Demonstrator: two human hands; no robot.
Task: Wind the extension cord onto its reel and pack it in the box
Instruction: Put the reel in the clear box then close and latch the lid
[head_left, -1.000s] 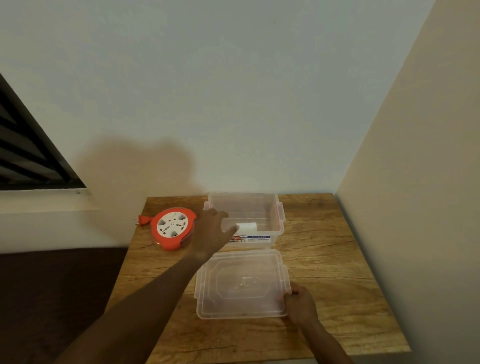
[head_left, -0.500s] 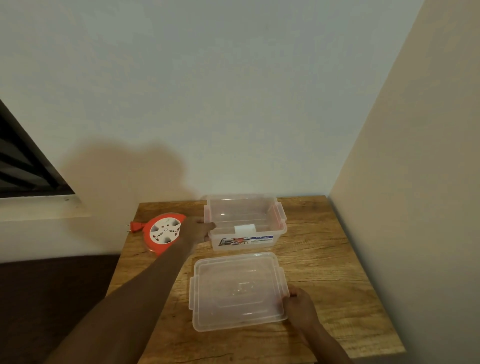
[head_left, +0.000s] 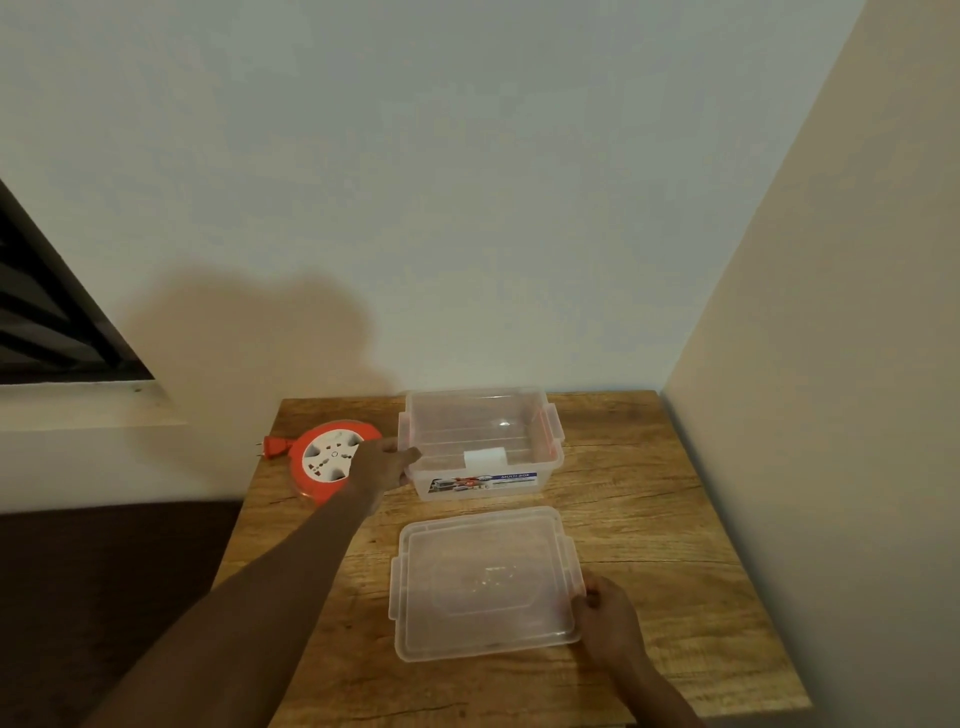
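Frame centre: my left hand (head_left: 381, 464) closes around the wound reel (head_left: 326, 461), which lies left of the open box (head_left: 480, 441). My right hand (head_left: 605, 613) pinches the lid (head_left: 483, 582), lower centre. Next, I judge: lift the reel into the box.

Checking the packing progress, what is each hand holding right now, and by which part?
Right hand holds the lid by its right near edge. Left hand is at the reel; a grip cannot be told.
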